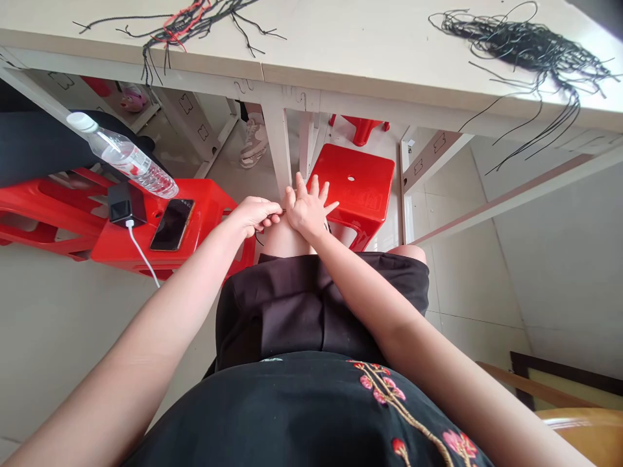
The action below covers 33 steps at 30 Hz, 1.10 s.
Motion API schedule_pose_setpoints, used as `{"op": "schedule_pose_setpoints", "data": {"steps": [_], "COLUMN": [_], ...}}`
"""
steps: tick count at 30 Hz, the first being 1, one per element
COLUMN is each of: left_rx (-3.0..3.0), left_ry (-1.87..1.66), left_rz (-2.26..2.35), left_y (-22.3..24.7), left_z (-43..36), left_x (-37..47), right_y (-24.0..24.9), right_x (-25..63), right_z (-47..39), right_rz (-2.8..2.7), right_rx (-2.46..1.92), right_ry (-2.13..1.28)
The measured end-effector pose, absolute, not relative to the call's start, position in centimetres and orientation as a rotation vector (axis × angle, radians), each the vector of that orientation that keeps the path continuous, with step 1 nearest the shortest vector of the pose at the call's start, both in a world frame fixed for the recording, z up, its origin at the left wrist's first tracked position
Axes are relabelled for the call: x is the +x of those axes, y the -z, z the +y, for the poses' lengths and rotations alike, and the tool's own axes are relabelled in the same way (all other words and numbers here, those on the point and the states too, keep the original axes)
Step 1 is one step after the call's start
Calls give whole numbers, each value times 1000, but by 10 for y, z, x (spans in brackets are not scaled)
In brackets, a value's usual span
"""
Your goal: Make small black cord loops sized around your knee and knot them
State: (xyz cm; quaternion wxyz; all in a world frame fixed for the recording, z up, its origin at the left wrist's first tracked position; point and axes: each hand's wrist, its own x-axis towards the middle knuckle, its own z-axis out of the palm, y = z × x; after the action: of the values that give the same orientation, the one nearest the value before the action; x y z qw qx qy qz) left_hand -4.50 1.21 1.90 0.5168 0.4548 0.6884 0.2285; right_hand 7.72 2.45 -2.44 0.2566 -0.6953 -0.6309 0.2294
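Note:
My left hand (pixel 257 215) is closed in a pinch above my bare knee. A short bit of thin black cord (pixel 283 211) shows at its fingertips, running toward the other hand; most of the cord is hidden. My right hand (pixel 307 211) lies against the bare leg (pixel 282 241) with its fingers spread wide. A little dark strand shows beside its wrist; whether it belongs to the same cord I cannot tell.
On the table (pixel 341 39) lie black cords with a red one (pixel 187 23) and a tangled black bundle (pixel 530 45). Red stools (pixel 357 175) stand below. The left stool bears a bottle (pixel 131 159), a phone (pixel 172 224) and a charger (pixel 126 203).

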Motion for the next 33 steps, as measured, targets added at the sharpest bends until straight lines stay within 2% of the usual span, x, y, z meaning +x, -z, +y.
{"op": "schedule_pose_setpoints", "data": {"steps": [9,33], "left_rx": [1097,1137], "left_ry": [-540,-536], "left_rz": [1647,1561], "left_y": [-20,-25], "left_z": [27,18], "left_x": [-45,-50], "right_y": [11,10], "right_x": [78,78], "right_z": [72,85], "right_rz": [-1837,-1743], "right_rx": [-2059,-2128], "right_ry": [-634,-978]}}
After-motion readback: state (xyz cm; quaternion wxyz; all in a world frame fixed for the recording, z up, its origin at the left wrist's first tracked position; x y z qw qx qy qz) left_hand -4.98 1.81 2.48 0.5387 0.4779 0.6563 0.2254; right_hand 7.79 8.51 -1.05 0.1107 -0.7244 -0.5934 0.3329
